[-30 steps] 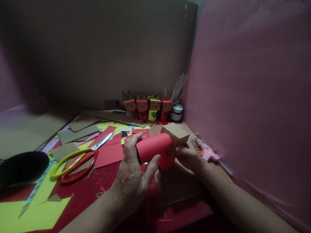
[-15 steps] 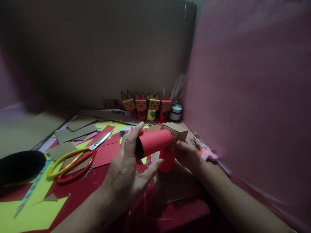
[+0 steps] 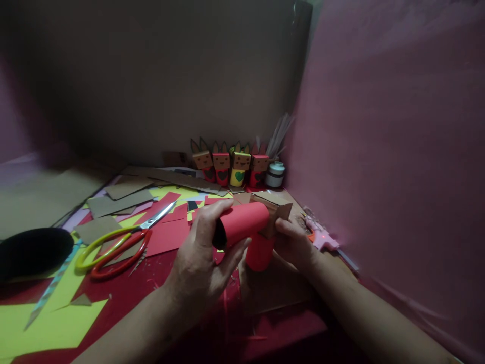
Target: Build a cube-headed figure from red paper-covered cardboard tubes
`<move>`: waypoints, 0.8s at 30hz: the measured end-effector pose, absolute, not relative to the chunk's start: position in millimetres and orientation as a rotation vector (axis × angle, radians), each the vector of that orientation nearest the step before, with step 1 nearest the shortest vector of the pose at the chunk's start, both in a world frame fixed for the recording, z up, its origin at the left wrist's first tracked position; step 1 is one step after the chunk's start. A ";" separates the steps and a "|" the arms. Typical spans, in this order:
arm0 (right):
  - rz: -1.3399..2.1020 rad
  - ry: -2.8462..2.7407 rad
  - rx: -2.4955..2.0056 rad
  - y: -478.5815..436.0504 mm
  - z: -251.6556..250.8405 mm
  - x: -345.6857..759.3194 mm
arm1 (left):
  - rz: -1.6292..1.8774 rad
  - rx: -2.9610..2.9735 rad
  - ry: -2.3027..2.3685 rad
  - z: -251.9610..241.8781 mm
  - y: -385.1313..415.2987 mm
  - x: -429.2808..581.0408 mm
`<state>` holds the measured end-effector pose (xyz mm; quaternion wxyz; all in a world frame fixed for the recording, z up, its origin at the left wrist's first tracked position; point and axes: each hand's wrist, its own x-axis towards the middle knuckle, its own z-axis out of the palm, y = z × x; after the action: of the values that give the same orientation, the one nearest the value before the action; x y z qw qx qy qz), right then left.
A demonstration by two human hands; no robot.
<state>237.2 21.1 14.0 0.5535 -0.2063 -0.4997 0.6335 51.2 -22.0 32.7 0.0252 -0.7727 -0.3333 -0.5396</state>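
Observation:
My left hand (image 3: 202, 258) is wrapped round the open end of a rolled red paper tube (image 3: 244, 224), held roughly level above the table. My right hand (image 3: 293, 243) grips a brown cardboard box piece (image 3: 275, 208) joined to a second, shorter red tube (image 3: 259, 253) that hangs below it. The long tube's far end meets the cardboard box. Both hands are closed on the assembly, a little above a brown cardboard sheet (image 3: 276, 288).
Scissors with yellow and red handles (image 3: 117, 245) lie left among red, yellow and brown paper scraps. Several finished paper figures with ears (image 3: 229, 164) stand at the back beside a small jar (image 3: 275, 174). A pink glue gun (image 3: 322, 237) lies by the pink wall on the right. A black object (image 3: 34, 250) sits at far left.
My left hand's fingers opened briefly, then closed again round the red tube's end. The tube tilted slightly; my right hand barely moved.

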 end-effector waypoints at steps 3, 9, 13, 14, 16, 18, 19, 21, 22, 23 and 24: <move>1.493 -1.164 -0.508 20.3 13.6 236.8 | -1.629 -2.338 -1.022 30.3 -22.3 55.8; 1.564 -1.109 -0.433 21.5 10.6 241.0 | -1.641 -2.490 -1.033 32.1 -32.6 52.1; 1.627 -1.025 -0.404 26.7 5.3 248.0 | -1.738 -2.606 -0.997 37.0 -38.7 44.8; 1.658 -1.028 -0.391 28.5 3.8 249.8 | -1.747 -2.608 -0.998 36.8 -38.3 44.2; 1.737 -1.075 -0.353 31.8 1.3 252.8 | -1.743 -2.596 -1.014 33.5 -35.3 44.8; 1.791 -1.125 -0.328 33.9 -0.5 254.7 | -1.726 -2.563 -1.049 27.7 -30.7 47.6; 1.801 -1.141 -0.333 34.3 -1.0 255.3 | -1.707 -2.556 -1.068 24.7 -28.5 49.4; 1.791 -1.168 -0.378 34.2 -1.4 255.9 | -1.658 -2.558 -1.093 19.8 -25.5 52.8; 1.781 -1.181 -0.404 33.9 -1.3 256.0 | -1.622 -2.572 -1.099 18.2 -24.9 54.0; 1.770 -1.192 -0.425 33.5 -1.0 256.1 | -1.586 -2.587 -1.097 17.1 -24.8 55.0; 1.755 -1.200 -0.439 33.2 -0.6 256.1 | -1.562 -2.597 -1.097 16.4 -24.9 55.5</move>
<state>256.1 33.2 -0.6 0.4665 -0.1787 -0.4889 0.7151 55.5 -24.9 16.4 -0.0405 -0.8050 -0.3401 -0.4844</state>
